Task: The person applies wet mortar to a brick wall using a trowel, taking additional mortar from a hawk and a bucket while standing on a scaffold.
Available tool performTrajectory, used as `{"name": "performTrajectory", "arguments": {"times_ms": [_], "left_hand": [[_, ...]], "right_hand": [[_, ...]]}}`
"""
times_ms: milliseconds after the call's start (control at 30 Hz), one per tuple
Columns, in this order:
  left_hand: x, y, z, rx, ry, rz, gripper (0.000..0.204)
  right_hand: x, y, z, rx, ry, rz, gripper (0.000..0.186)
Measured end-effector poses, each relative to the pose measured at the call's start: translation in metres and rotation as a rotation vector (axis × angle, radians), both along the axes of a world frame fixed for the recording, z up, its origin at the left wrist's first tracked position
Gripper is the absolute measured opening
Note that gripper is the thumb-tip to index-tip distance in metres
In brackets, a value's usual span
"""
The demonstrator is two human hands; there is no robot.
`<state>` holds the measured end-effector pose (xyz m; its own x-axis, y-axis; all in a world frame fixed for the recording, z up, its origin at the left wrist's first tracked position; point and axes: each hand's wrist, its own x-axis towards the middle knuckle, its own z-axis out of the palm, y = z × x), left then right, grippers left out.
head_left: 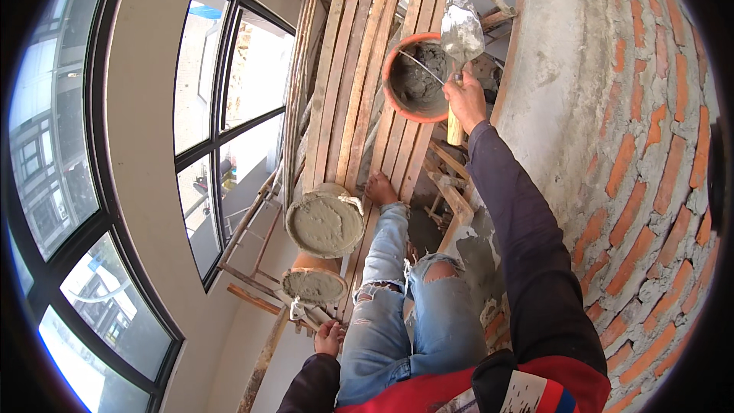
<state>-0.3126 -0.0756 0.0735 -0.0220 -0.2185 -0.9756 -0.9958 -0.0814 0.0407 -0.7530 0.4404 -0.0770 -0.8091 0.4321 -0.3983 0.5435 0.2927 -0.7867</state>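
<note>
My right hand [465, 95] grips the wooden handle of a steel trowel [461, 15], its blade pointing up past an orange tub [394, 92] of wet grey mortar, with a thin metal handle across it. My left hand [329, 336] is low at the left, fingers curled near the plank edge, just below two containers: a round one full of grey mortar [325, 222] with a white rope tie and a smaller one [312, 284], also holding mortar. What the left fingers hold, if anything, is hard to make out.
I am on wooden scaffold planks [359, 46], my bare foot [382, 187] on them. An exposed brick wall [650, 206] with a grey rendered band [550, 69] runs along the right. Black-framed windows [229, 138] and a pale wall line the left. Scaffold timbers show below the gaps.
</note>
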Motion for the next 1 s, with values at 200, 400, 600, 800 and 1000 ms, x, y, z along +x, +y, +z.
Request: {"name": "performTrajectory", "arguments": {"times_ms": [200, 400, 600, 800, 1000], "left_hand": [[-0.071, 0.046, 0.010, -0.079, -0.016, -0.020, 0.028], [-0.153, 0.099, -0.007, -0.093, 0.068, -0.020, 0.029], [-0.293, 0.195, -0.026, 0.001, 0.223, -0.094, 0.033], [-0.415, 0.293, -0.028, 0.123, 0.336, 0.050, 0.033], [-0.485, 0.368, -0.108, 0.150, 0.336, 0.004, 0.063]], "right_hand": [[-0.066, 0.009, -0.027, 0.178, 0.132, 0.019, 0.018], [-0.051, -0.012, -0.063, -0.223, 0.073, -0.183, 0.019], [0.019, -0.011, -0.085, -0.293, 0.099, -0.230, 0.013], [0.019, 0.051, -0.012, -0.054, -0.369, 0.070, 0.022], [0.015, 0.115, 0.016, 0.073, -0.462, 0.380, 0.043]]}}
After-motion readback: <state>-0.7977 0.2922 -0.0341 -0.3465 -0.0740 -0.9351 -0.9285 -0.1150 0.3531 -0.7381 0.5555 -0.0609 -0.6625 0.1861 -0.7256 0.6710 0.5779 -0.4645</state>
